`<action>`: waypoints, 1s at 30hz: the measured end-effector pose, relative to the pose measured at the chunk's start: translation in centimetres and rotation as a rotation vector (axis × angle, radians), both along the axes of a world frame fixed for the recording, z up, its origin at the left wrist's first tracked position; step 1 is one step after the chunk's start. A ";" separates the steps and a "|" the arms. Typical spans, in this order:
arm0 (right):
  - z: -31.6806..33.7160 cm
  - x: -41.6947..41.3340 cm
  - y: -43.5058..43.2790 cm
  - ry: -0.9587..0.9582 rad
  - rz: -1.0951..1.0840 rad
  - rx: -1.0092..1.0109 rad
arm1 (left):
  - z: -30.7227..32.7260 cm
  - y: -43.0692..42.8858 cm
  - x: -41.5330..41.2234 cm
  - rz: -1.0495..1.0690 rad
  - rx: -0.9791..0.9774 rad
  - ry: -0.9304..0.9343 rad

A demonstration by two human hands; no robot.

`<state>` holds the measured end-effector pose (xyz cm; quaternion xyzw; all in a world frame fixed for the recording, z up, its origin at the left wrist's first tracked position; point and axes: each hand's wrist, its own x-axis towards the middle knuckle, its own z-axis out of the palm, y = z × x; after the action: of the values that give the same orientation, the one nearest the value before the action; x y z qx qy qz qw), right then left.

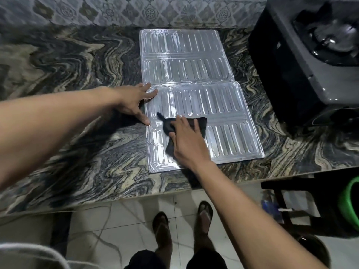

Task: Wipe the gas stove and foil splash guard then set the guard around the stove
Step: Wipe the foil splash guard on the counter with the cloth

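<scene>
The silver foil splash guard lies flat on the marbled countertop, its ribbed panels unfolded. My left hand rests with spread fingers on the guard's left edge, pinning it down. My right hand presses a black cloth flat onto the near panel of the guard. The black gas stove stands at the right end of the counter, apart from the guard, with its burner visible on top.
A patterned tile wall runs behind the counter. Below the counter's front edge are a white tiled floor, my feet in sandals, a dark stool and a green object at the right.
</scene>
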<state>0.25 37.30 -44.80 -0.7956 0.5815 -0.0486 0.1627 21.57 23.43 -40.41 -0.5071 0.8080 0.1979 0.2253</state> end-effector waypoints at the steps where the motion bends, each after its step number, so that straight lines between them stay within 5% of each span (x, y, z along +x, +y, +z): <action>1: 0.1 0.8 0.3 -0.019 0.061 -0.008 | -0.1 -0.1 0.0 0.000 0.000 -0.003; 8: -0.7 0.3 4.9 0.067 0.359 -0.046 | -0.2 -0.5 -0.1 -0.012 0.012 -0.037; 21: -0.7 -11.8 3.1 0.055 -0.154 0.002 | -0.2 -0.9 -1.2 -0.034 -0.010 -0.114; 30: 0.8 -13.9 1.9 -0.075 -0.298 0.107 | 1.1 0.6 -3.8 0.082 -0.020 -0.213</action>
<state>-13.62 39.21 -44.01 -0.6885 0.6882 -0.0711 0.2175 17.76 24.07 -39.32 -0.5601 0.7600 0.1440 0.2965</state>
